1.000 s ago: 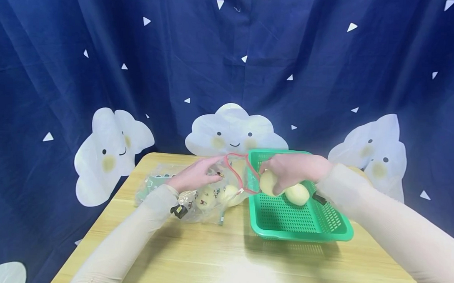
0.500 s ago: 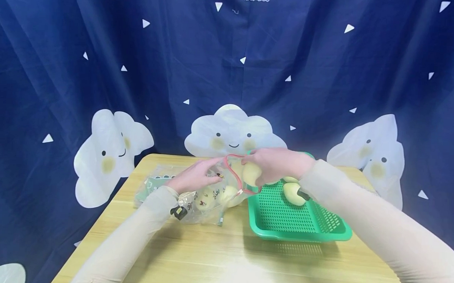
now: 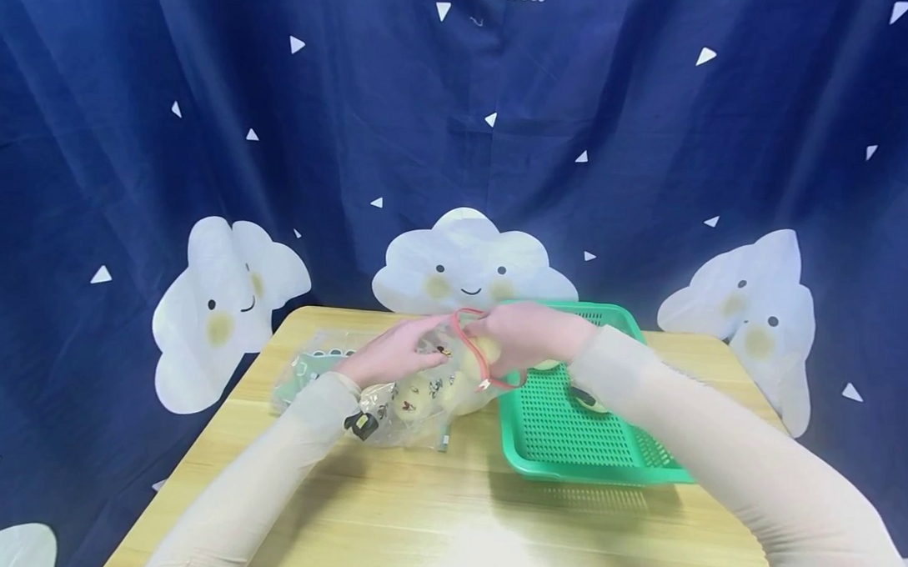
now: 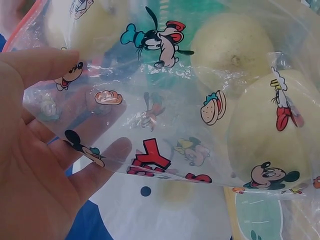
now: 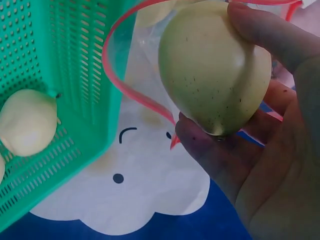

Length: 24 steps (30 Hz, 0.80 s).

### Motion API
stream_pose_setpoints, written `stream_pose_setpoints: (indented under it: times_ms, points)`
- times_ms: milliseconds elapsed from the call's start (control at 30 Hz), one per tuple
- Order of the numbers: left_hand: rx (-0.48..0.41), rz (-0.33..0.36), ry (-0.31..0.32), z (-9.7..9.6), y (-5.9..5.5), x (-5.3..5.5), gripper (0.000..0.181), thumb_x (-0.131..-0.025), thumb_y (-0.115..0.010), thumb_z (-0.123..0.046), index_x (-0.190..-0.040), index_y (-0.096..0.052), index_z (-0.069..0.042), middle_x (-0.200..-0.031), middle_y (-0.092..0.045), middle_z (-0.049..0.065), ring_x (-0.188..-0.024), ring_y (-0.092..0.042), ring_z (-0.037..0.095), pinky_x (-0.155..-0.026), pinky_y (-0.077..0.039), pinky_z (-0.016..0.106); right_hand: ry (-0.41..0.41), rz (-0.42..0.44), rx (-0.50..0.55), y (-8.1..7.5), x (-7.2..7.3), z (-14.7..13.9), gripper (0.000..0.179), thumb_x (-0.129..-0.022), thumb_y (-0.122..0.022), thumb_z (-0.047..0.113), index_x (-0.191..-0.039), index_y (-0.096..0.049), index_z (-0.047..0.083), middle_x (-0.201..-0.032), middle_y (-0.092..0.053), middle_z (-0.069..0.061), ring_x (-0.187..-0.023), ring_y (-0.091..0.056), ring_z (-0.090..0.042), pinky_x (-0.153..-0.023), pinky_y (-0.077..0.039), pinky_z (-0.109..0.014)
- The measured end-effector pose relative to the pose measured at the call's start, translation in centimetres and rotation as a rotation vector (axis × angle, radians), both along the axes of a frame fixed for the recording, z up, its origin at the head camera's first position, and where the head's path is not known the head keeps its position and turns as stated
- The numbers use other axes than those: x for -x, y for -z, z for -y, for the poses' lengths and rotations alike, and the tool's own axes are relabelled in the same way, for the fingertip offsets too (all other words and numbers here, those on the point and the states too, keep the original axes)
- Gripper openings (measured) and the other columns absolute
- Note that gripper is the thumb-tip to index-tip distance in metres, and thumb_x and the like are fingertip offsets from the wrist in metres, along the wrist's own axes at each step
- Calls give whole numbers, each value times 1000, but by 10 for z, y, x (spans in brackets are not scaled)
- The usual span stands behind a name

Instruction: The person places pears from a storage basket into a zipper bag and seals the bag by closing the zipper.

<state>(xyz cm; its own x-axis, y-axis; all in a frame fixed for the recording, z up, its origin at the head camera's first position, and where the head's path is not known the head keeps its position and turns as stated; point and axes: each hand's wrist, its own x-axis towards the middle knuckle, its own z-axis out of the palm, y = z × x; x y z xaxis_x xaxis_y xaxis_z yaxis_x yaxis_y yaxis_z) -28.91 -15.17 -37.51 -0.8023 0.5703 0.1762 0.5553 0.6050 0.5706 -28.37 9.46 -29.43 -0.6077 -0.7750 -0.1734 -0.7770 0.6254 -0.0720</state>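
A pale yellow-green pear (image 5: 215, 65) is gripped in my right hand (image 3: 531, 332), thumb on one side and fingers on the other. It is at the mouth of a clear zip bag (image 3: 420, 407) with cartoon prints. The bag's red zip edge (image 5: 112, 60) loops around the opening beside the pear. My left hand (image 3: 391, 352) holds the bag near its mouth, with the thumb in front of the plastic and the fingers seen through it. Inside the bag lie several pears (image 4: 272, 130). My right arm partly hides the green basket (image 3: 605, 472), where more pears (image 5: 27, 122) lie.
Under and behind the bag, at the table's left, is a flat clear packet with a green print (image 3: 304, 374). The wooden table (image 3: 386, 515) reaches back to a blue curtain (image 3: 460, 108) with white clouds.
My right hand has carried the pear left from over the basket to the bag's mouth. The left hand has stayed at the bag.
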Motion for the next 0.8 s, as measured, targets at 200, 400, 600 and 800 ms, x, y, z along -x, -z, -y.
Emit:
stream_pose_setpoints:
  times_ms: [200, 400, 600, 800]
  points:
    - [17, -8, -21, -1, -1, -2, 67, -96, -67, -34, -156, -36, -34, -156, -44, -9, -138, -48, 13, -114, -40, 39, 10, 72, 18, 9, 3, 8, 50, -81, -70, 15, -126, -50, 23, -56, -63, 6, -44, -64, -13, -53, -54, -26]
    - [10, -19, -12, -1, -2, -2, 66, -97, -67, -35, -156, -37, -30, -156, -45, -6, -141, -45, 15, -117, -37, 40, 58, 165, 18, 14, 3, 13, 50, -83, -66, 7, -128, -48, 19, -59, -68, -6, -48, -68, -29, -41, -52, -30]
    - [-13, -9, -15, -2, -3, -1, 62, -95, -68, -30, -151, -43, -38, -150, -51, -12, -133, -52, 11, -112, -42, 41, -12, 49, 44, 13, 3, 16, 48, -84, -79, 20, -127, -59, 25, -112, -73, 7, -97, -73, -16, -81, -59, -29]
    - [-32, -19, -3, -4, -2, 0, 61, -93, -68, -25, -147, -45, -43, -147, -52, -16, -127, -54, 9, -109, -44, 40, -88, -37, 72, 14, 3, 16, 64, -86, -81, 36, -143, -53, 27, -142, -60, 5, -128, -59, -17, -105, -49, -37]
